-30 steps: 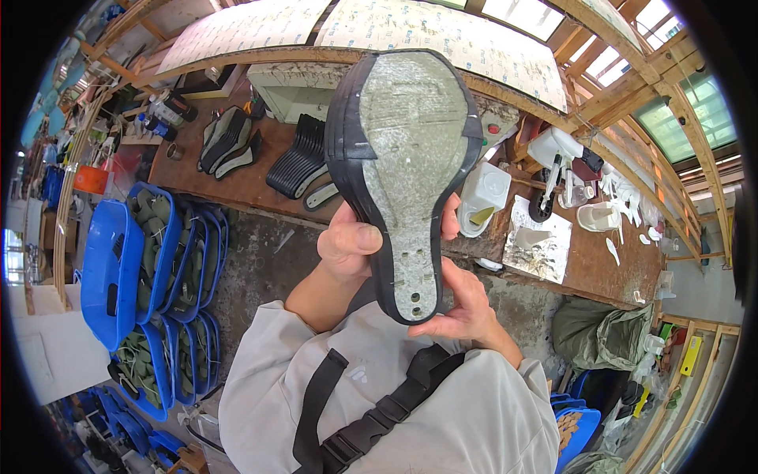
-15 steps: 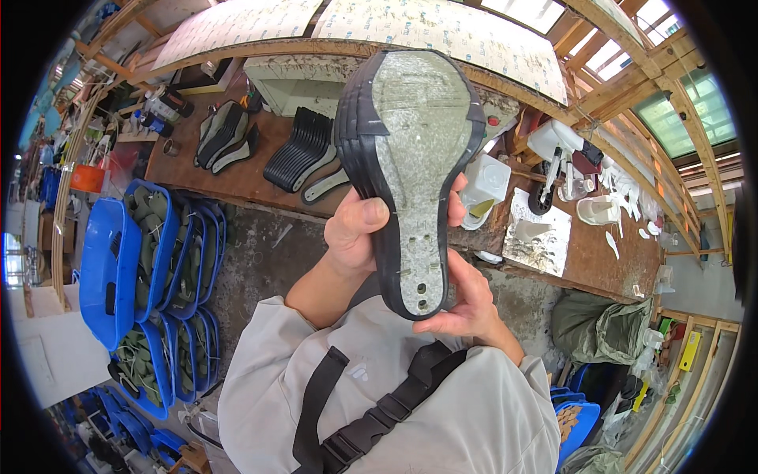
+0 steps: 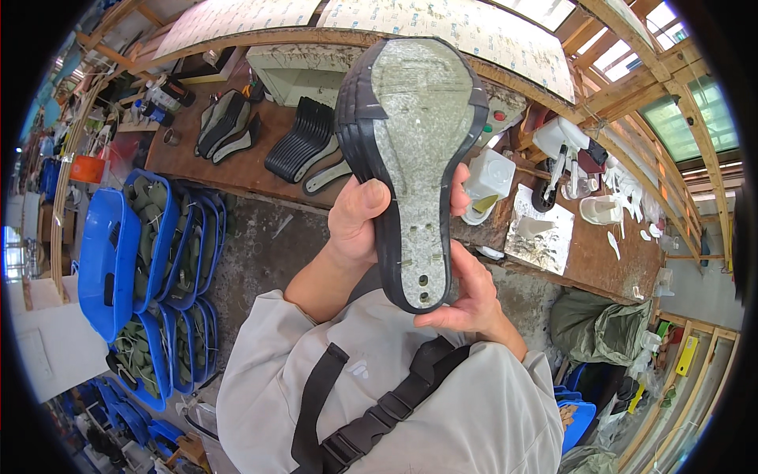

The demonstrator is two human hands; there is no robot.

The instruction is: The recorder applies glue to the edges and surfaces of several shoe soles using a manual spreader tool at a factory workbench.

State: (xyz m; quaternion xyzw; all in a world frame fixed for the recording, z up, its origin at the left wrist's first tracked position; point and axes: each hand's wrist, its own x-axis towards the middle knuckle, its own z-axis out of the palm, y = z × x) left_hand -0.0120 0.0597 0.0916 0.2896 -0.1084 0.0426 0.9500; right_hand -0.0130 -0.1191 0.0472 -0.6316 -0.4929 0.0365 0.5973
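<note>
In front of my chest I hold up a stack of shoe soles (image 3: pixel 422 118), wide at the far end and narrow toward me. The top one has a mottled grey face, black edging and two small holes near its narrow end. My left hand (image 3: pixel 359 217) grips the middle from the left, thumb on the black edge, with fingertips showing past the right edge. Lower down, my right hand (image 3: pixel 470 296) is closed on the narrow end, its thumb under the tip. More black-edged soles (image 3: pixel 302 142) stand in a row on the brown workbench (image 3: pixel 237 175), with a smaller group (image 3: pixel 225 126) farther left.
Blue baskets (image 3: pixel 105 261) filled with dark green pieces are stacked at my left. A white plastic container (image 3: pixel 491 175), a stained sheet (image 3: pixel 545 237) and a white tub (image 3: pixel 600 209) are on the bench at right. A green bag (image 3: pixel 604 324) lies below it.
The stack of soles has risen slightly in view, tipping a little away, with both hands still on it. My grip looks the same.
</note>
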